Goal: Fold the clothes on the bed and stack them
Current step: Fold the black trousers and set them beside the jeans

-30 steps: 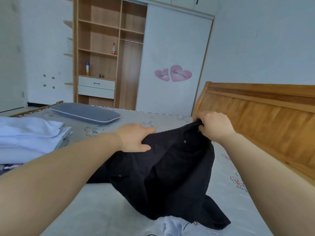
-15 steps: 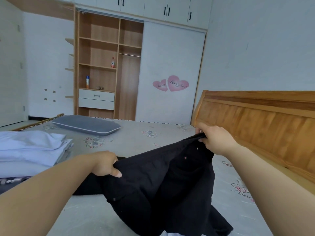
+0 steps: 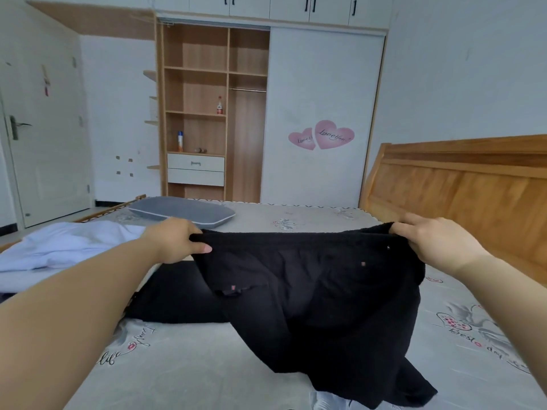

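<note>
Black garment (image 3: 313, 291) hangs stretched by its top edge, pinched between left hand (image 3: 174, 242) and right hand (image 3: 438, 247); next, I judge, lay it flat on the bed (image 3: 207, 365) for folding

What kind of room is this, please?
Most likely a home bedroom: a bed with a wooden headboard and grey pillow, plus a built-in wardrobe with open shelves and a sliding door.
</note>
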